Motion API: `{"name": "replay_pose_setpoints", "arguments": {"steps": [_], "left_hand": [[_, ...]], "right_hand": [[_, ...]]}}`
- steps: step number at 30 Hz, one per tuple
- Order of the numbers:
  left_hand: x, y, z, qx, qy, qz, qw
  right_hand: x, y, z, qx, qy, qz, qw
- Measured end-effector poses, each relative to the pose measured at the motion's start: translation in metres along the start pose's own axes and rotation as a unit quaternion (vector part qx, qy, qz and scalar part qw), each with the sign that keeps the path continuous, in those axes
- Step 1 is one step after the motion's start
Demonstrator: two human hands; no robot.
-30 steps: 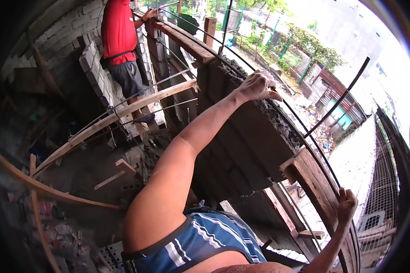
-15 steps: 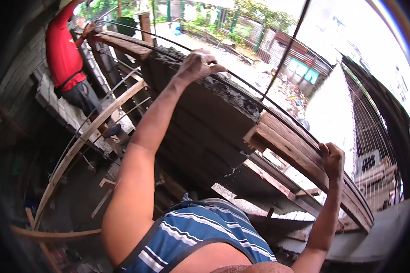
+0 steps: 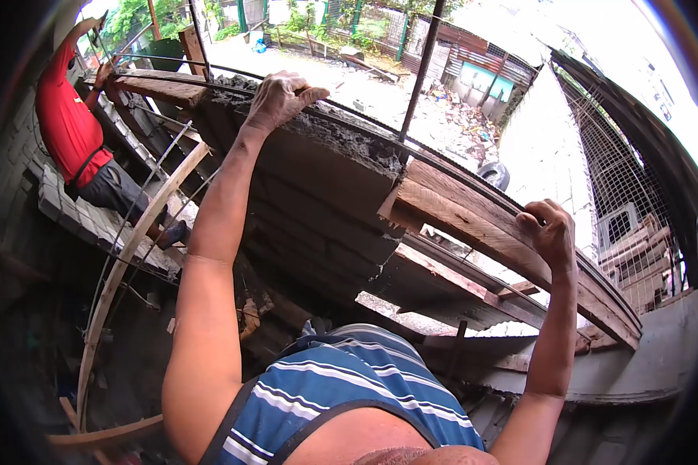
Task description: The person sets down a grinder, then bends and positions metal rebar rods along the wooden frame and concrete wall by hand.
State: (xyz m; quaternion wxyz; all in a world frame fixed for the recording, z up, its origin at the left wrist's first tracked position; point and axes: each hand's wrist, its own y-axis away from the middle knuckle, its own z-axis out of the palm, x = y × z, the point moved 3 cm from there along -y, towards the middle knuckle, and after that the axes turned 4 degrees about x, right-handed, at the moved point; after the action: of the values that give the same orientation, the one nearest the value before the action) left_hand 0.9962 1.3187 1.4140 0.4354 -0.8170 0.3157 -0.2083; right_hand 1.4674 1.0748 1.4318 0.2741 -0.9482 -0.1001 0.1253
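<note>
Long thin steel bars (image 3: 364, 122) run along the top of a grey concrete wall (image 3: 318, 178) and over a rough timber beam (image 3: 457, 213). My left hand (image 3: 279, 101) is closed over the bars at the wall's top edge, its thumb pointing right along them. Farther right, my right hand (image 3: 552, 231) curls round the bars above the timber beam, and its palm side is hidden. Between the two hands, an upright steel rod (image 3: 423, 66) rises from the wall top.
At the left, a person in a red shirt (image 3: 70, 120) stands on stacked blocks (image 3: 50, 198), one arm raised. A curved wooden strip (image 3: 143, 225) stands nearer me. Outside lie rubble (image 3: 461, 120) and a tyre (image 3: 493, 175). Wire mesh (image 3: 589, 132) hangs at the right.
My view has swung to the right, so the wall and the person in red appear farther left. Both hands keep about the same places along the bars.
</note>
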Motion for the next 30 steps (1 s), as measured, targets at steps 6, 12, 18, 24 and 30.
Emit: {"name": "replay_pose_setpoints", "arguments": {"steps": [6,12,18,24,30], "left_hand": [[0.001,0.006,0.0,0.046,-0.009,-0.014,0.999],[-0.001,0.016,0.001,0.007,0.002,-0.058,0.998],[0.0,0.021,0.001,0.01,0.012,-0.104,0.994],[0.001,0.023,0.0,0.057,-0.049,-0.087,0.993],[-0.005,0.024,0.002,0.037,-0.003,-0.128,0.991]], "right_hand": [[-0.003,0.0,0.005,0.003,-0.011,0.021,1.0],[-0.002,-0.001,0.008,-0.009,-0.041,0.001,0.999],[0.006,-0.002,0.011,-0.019,-0.035,-0.013,0.999],[0.009,0.001,0.016,-0.029,-0.048,-0.009,0.998],[0.025,0.003,0.027,-0.064,-0.016,-0.045,0.997]]}}
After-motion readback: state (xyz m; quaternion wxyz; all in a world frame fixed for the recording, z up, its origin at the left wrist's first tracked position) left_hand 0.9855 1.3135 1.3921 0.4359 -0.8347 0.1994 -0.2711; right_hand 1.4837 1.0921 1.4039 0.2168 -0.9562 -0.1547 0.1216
